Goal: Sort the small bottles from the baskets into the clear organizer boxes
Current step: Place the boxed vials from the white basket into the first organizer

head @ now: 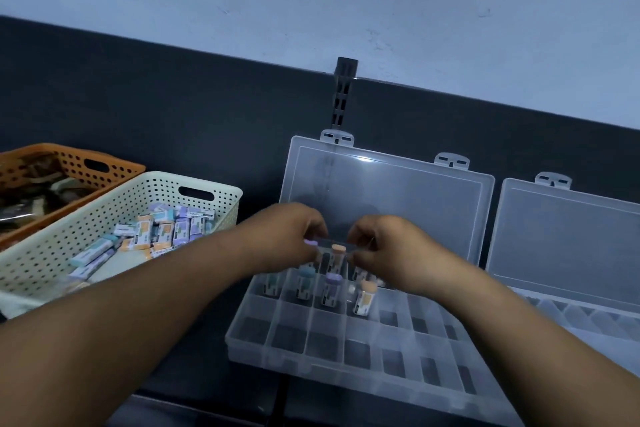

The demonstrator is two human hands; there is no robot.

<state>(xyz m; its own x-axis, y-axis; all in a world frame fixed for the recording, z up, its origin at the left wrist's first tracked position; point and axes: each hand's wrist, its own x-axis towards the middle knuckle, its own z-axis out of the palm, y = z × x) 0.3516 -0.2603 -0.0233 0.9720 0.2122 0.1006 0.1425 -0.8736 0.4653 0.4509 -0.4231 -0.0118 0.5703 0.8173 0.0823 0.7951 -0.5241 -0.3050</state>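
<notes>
A clear organizer box (322, 354) lies open on the dark table, its lid (398, 198) tilted back. Several small bottles stand in its far compartments: teal caps (306, 274), a purple cap (332, 279), orange caps (367, 286). Above that row my left hand (294, 232) and my right hand (384, 243) meet. Between them they pinch a small purple-capped bottle (311, 243) held sideways, its body partly hidden by my fingers. A cream basket (69, 239) at the left holds several more small bottles (162, 230) lying loose.
An orange basket (114, 166) with dark contents sits behind the cream one. A second clear organizer box (568, 243) stands open at the right edge. A dark bracket (344, 94) rises on the wall panel behind the lid.
</notes>
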